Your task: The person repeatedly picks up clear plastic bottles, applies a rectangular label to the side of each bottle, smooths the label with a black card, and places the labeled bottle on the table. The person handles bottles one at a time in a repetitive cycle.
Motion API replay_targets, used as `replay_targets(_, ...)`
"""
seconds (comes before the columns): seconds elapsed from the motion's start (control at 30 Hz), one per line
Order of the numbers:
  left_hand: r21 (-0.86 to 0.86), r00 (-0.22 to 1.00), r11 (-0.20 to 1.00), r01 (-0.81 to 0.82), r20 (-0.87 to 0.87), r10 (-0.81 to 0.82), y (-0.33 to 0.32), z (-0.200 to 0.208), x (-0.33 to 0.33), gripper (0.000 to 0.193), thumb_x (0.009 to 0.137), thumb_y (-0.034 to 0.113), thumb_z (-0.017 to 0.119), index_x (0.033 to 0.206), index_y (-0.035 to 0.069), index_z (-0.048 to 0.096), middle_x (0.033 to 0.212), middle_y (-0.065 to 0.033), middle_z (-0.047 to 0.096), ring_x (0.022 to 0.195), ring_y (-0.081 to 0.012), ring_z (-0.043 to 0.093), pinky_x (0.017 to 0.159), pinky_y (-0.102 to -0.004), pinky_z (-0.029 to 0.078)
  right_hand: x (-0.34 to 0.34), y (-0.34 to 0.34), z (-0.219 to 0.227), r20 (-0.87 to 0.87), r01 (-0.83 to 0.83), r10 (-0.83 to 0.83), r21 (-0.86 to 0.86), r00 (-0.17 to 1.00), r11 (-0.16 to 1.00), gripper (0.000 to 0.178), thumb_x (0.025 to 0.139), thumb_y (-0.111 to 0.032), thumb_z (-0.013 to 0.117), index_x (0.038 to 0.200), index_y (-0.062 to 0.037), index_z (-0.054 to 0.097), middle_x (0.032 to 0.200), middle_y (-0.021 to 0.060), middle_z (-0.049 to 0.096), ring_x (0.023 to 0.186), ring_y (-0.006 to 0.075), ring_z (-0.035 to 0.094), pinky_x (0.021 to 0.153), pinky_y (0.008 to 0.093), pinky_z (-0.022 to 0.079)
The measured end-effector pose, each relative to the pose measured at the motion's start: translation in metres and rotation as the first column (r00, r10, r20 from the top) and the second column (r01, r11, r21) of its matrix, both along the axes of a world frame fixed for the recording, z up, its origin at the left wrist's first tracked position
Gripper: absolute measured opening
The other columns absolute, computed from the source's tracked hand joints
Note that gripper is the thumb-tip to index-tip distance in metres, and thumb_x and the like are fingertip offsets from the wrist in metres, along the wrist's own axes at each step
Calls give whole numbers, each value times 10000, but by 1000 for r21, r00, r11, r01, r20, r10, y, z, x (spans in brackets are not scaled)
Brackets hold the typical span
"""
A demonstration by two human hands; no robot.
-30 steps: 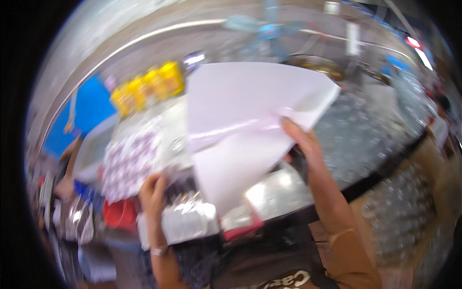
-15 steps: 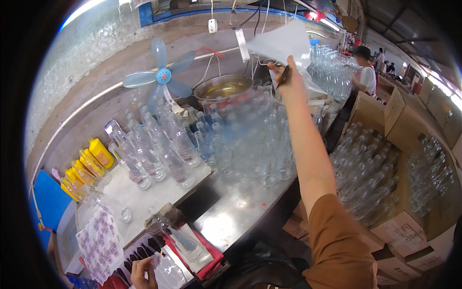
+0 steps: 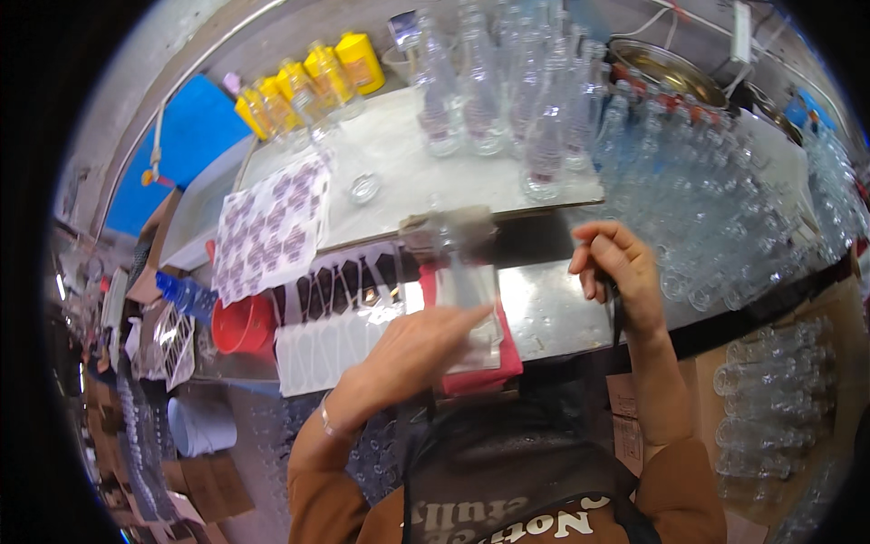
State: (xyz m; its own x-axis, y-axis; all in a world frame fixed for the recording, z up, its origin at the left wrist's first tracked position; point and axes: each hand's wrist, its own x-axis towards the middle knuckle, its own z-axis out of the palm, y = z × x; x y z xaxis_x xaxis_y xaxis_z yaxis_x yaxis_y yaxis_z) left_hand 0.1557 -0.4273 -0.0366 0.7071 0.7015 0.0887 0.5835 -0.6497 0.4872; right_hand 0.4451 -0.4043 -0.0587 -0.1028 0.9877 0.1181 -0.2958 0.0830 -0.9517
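Across the bench, as the head camera saw it, a clear bottle [image 3: 464, 286] lay above a red cloth [image 3: 509, 355], the blurred left hand [image 3: 412, 352] over its near end and the right hand [image 3: 623, 272] half curled nearby; I could not tell what either gripped. Clear glass bottles [image 3: 766, 403] filled a cardboard box [image 3: 847, 349] at right. Purple print, too small to read, covered a white label sheet [image 3: 275, 220], and pale lettering marked the dark apron [image 3: 507, 453].

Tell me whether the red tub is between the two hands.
No, the red tub is to the left of both the left hand and the right hand.
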Motion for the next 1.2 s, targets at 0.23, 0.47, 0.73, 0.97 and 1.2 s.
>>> replay_targets(0.23, 104, 992, 987, -122, 35, 119, 42, -34, 5, 646, 841, 87, 741, 1444, 85, 508, 878, -87, 654, 757, -273, 654, 691, -385, 529, -47, -19, -43, 85, -127, 146, -190, 986, 973, 214, 991, -133, 604, 1164, -24, 667, 889, 41, 711, 612, 55, 566, 550, 211, 446)
replay_targets(0.47, 95, 885, 907, -410, 283, 370, 42, -47, 10, 497, 876, 11, 689, 1362, 62, 597, 1020, -104, 661, 792, -204, 654, 713, -318, 536, -79, -10, -73, 312, 29, 5, -105, 950, 994, 372, 934, -187, 711, 1230, 19, 620, 1007, 49, 678, 622, 19, 540, 589, 214, 457)
replay_targets(0.73, 220, 940, 922, -319, 202, 277, 7, -73, -6, 461, 893, 101, 709, 1349, 127, 646, 1568, -192, 410, 1458, -374, 383, 1199, -493, 276, -88, -2, -94, 613, -136, 33, 121, 789, 983, 605, 894, -306, 770, 1334, 58, 570, 1127, 168, 700, 839, 154, 674, 662, 262, 538)
replay_targets(0.97, -114, 754, 864, -490, 442, 486, -17, -97, 14, 541, 980, 125, 632, 1492, 36, 482, 1606, -204, 346, 1470, -354, 368, 1197, -434, 307, -85, 1, -90, 499, -160, 158, -39, 852, 986, 535, 958, -295, 706, 1322, 73, 571, 1120, 145, 678, 749, 93, 638, 657, 263, 523)
replay_targets(1.2, -242, 698, 892, -382, 557, 450, -16, -105, -5, 501, 976, 34, 540, 1476, 63, 514, 1582, -198, 402, 1450, -335, 412, 1147, -399, 375, -87, -9, -98, 502, -142, 136, -26, 854, 990, 522, 1026, -347, 616, 1353, 55, 557, 1143, 96, 678, 689, 51, 560, 657, 249, 489)
